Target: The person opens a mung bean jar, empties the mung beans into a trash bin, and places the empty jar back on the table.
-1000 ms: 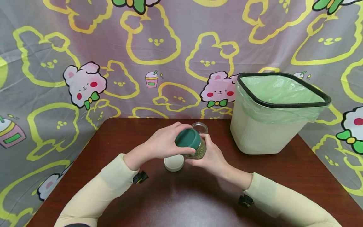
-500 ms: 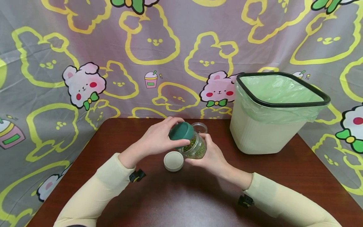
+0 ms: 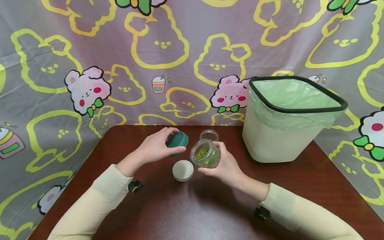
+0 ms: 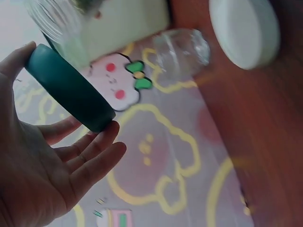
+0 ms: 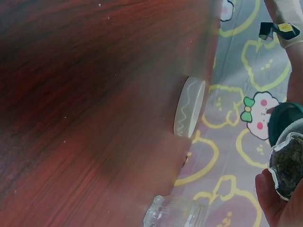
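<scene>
Centrally held jar point(image 3: 211, 158): just right of the middle of the head view, clear glass, uncapped, with small green beans point(image 3: 202, 153) inside; it seems to be held above the tabletop point(image 3: 192, 213).
Jar's long axis: tilted, the mouth turned toward the left of the frame, the base toward the lower right, against the palm.
Right hand point(image 3: 227, 165): fingers and thumb curled round the jar from its right side.
Left hand point(image 3: 156, 145): thumb and fingers pinching the green lid point(image 3: 177, 141) by its rim.
Green lid to jar mouth: the key relation; the lid is left of the mouth and slightly higher in the frame, near but apart, a strip of table showing between.
Green lid's tilt: in the left wrist view nearly edge-on, slanting from upper left to lower right.
White lid point(image 3: 183, 169): lying on the table below that gap, nearer the jar than the left hand.
Second clear jar point(image 3: 209, 134): just above the held one in the frame; whether they touch, I cannot tell.
Bin point(image 3: 271, 140): upper right, nearer the right hand.
</scene>
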A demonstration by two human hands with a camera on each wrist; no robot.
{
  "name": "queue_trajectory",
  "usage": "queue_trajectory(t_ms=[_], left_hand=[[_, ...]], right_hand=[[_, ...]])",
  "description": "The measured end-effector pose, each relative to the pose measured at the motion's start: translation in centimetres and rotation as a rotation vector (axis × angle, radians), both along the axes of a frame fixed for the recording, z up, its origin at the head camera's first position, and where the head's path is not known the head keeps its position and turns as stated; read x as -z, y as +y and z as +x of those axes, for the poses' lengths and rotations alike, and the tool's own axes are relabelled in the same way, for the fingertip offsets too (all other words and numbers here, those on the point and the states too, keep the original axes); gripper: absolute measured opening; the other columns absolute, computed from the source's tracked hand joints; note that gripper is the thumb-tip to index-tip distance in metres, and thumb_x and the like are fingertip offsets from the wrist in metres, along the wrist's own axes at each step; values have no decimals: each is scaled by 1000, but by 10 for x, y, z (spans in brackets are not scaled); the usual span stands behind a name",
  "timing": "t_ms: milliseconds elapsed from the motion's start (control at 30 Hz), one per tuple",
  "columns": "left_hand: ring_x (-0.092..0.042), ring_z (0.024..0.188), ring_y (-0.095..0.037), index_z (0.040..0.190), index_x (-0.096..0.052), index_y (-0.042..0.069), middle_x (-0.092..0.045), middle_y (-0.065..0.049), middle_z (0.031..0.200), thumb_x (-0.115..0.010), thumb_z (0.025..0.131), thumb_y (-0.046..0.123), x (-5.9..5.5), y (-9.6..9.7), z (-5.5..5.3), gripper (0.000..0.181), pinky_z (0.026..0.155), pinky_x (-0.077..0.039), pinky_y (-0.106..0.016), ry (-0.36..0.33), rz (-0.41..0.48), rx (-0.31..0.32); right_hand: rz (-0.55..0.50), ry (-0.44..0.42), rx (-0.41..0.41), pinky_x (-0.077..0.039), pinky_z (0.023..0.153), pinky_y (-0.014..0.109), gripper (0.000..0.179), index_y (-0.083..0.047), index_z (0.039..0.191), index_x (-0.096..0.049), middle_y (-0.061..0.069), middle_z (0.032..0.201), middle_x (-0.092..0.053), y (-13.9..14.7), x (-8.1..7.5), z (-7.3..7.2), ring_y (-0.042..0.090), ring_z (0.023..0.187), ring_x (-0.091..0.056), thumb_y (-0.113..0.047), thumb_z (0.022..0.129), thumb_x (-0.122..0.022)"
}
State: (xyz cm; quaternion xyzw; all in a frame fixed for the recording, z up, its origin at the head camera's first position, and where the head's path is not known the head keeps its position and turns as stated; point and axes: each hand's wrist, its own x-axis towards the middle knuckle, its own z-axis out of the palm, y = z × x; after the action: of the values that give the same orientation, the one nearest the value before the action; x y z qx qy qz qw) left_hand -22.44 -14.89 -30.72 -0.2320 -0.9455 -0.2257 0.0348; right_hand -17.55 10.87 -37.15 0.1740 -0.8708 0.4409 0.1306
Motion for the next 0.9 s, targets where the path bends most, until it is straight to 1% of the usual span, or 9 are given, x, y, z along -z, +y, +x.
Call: queue_trajectory(t_ms=[133,300,467,567,733,800,900], left_hand=[[-58,92,-19,133,-51,17,-56,-2,112,-63,78,71,10,-9,-8,78,76,-49,-40,16,-61,-27],[-58,84,-20,130,-53,12,-56,-6,106,-64,78,69,27,-18,-19,77,71,-49,-40,47,-153,-52],[-57,81,-21,130,-53,10,-55,-8,104,-65,78,68,44,-26,-31,79,67,-49,-40,43,-212,-68],[-57,81,-24,131,-52,7,-54,-11,104,-65,79,66,53,-31,-36,80,68,-49,-42,31,-241,-78],[-58,86,-28,134,-48,2,-53,-17,109,-62,82,65,69,-39,-44,83,71,-49,-46,-18,-298,-97],[-58,89,-29,135,-48,1,-53,-18,111,-63,83,63,75,-41,-46,82,73,-50,-47,-26,-316,-103],[-58,90,-31,135,-48,0,-53,-19,111,-64,83,61,82,-44,-49,82,72,-50,-48,-15,-330,-108]], right_hand=[[-4,-22,1,-48,79,41,87,-13,130,-40,3,115,-60,2,0,0,20,99,-58,-36,64,-92],[-10,-39,6,-48,80,42,87,-15,130,-40,3,116,-59,4,1,0,21,100,-57,-35,63,-92],[-16,-40,4,-48,80,42,87,-15,130,-40,3,115,-59,5,1,0,21,99,-57,-34,63,-92],[-20,-40,4,-48,80,42,87,-14,130,-40,4,115,-59,5,1,0,21,99,-58,-33,63,-92],[-22,-43,6,-48,79,42,87,-14,130,-40,4,114,-59,6,1,0,21,98,-58,-33,63,-93],[-24,-44,7,-47,79,42,87,-14,129,-40,3,114,-59,6,1,0,21,98,-58,-34,63,-93],[-26,-43,6,-47,79,42,87,-14,129,-41,3,114,-59,6,1,-1,21,98,-57,-34,63,-93]])
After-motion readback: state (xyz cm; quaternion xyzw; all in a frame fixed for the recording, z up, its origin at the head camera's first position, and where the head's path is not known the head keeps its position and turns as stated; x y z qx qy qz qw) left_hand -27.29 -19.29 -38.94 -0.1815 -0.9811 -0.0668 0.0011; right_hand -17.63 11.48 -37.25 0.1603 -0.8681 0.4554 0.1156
